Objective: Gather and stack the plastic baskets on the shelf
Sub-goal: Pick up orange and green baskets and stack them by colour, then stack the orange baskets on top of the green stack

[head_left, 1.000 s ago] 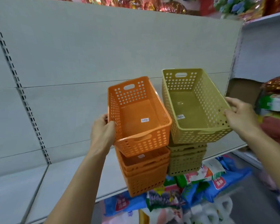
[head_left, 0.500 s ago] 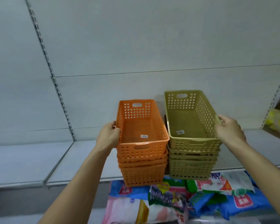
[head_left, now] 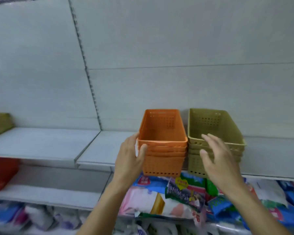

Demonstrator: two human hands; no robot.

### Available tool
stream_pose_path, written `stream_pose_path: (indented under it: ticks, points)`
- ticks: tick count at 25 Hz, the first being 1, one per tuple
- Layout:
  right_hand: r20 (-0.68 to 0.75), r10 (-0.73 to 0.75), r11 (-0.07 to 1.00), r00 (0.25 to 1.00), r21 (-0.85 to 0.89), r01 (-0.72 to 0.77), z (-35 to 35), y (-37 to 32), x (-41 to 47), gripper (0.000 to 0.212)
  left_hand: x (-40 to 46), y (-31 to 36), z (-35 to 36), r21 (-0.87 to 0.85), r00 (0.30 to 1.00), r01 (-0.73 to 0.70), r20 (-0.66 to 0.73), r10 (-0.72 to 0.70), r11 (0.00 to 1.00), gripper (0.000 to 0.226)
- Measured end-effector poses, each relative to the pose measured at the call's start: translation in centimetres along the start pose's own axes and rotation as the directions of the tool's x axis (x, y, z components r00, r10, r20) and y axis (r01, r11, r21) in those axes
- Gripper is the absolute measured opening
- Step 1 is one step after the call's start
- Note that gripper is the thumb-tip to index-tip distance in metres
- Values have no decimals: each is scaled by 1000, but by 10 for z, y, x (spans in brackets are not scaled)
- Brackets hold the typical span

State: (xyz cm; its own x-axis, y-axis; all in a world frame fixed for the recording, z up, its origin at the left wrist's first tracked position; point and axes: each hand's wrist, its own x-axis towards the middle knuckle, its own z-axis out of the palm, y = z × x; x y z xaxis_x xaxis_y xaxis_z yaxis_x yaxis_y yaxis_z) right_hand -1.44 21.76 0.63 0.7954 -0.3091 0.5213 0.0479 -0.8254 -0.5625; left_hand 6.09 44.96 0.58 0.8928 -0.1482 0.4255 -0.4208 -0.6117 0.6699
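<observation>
Both nested stacks now sat on shelf (head_left: 95, 160), no longer lifted. Left hand (head_left: 131, 155) gripped orange stack (head_left: 162, 150) at near-left corner. Right hand (head_left: 215, 158) had released olive stack (head_left: 215, 126), fingers spread. Stacking looked nearly done.

No text can be read with any certainty; the packets (head_left: 182, 192) on the lower shelf below the baskets carry printed labels, among them a red patch with pale characters (head_left: 143, 180) on a blue packet and a yellow heart-shaped badge (head_left: 182, 183) on a purple and green one; the blur leaves every character on them illegible.
</observation>
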Motion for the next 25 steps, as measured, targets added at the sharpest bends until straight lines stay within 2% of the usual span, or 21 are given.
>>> stream_pose_path:
  ticks: [4,8,12,19,25]
  points:
    - [120,-182,972,976,173,160,50,-42,-38,40,-53,-32,-25,-11,994,-8,-113,7,1000,51]
    - [232,-262,938,937,291,190,115,-105,-61,43,-83,-91,-74,-5,988,72,-139,-72,997,49]
    - [334,-342,915,878,333,229,198,-197,-79,45,-100,-175,-156,-14,969,187,-162,-187,982,46]
    - [468,-381,889,798,422,177,352,-388,-124,46,-124,-338,-336,57,925,349,-181,-334,936,47]
    - [529,-383,875,757,470,114,452,-516,-124,39,-106,-436,-442,43,907,389,-192,-375,920,36]
